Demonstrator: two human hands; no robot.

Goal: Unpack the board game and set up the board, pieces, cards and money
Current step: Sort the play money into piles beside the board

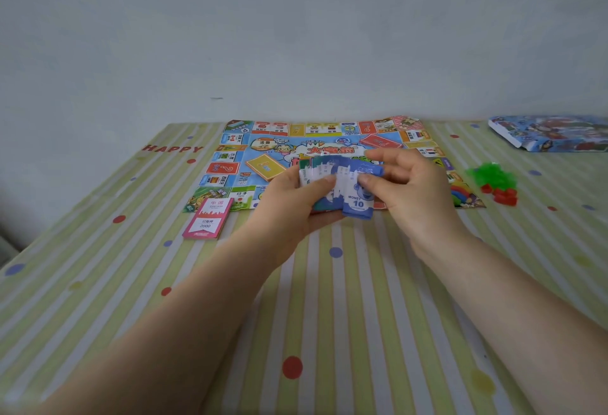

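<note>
both hands, left hand (pixel 297 199) and right hand (pixel 409 184), grip fanned paper money (pixel 342 189) above glossy board (pixel 263 154)

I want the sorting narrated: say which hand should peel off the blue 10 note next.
Right. The right hand already pinches the front blue paper 10 note at its top edge, while the left hand cradles the fanned stack of paper money from below, so its grip is occupied.

Bare forearms, no sleeves, unadorned fingers (pixel 378 181).
</note>
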